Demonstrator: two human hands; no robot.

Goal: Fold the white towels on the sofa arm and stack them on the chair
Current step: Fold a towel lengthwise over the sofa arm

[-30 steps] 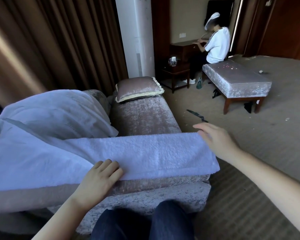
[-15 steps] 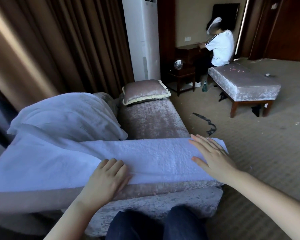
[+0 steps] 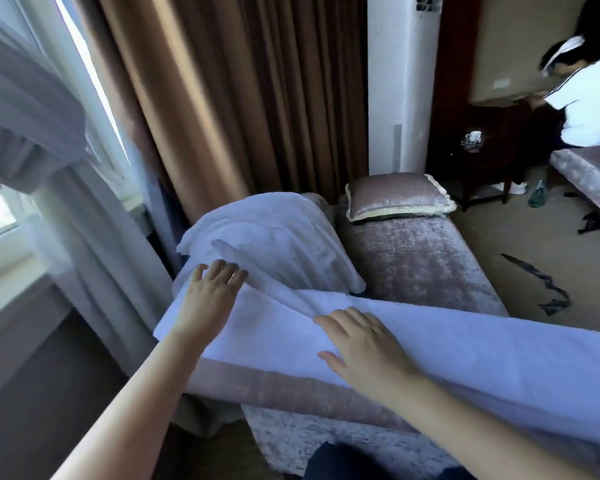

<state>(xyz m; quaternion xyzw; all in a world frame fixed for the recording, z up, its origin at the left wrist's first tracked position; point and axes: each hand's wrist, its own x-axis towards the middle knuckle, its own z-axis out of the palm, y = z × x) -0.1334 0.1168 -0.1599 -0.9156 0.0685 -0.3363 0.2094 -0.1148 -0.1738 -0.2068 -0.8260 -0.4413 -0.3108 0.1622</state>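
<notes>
Your left grip (image 3: 205, 299) lies flat, fingers straight and released, on the left end of the long white terry towel (image 3: 482, 344). This towel stretches along the mauve velvet sofa arm (image 3: 291, 386). Just behind it sits a crumpled white towel (image 3: 274, 237) in a heap. Your right grip (image 3: 364, 344), likewise released, presses flat on the long towel near its middle.

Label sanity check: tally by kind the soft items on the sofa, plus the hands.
White towels: 2, flat towel and bunched towel (the heap may hide more)
Cushion: 1
Hands: 2, left hand and right hand, both open on the flat towel
Total: 5
</notes>
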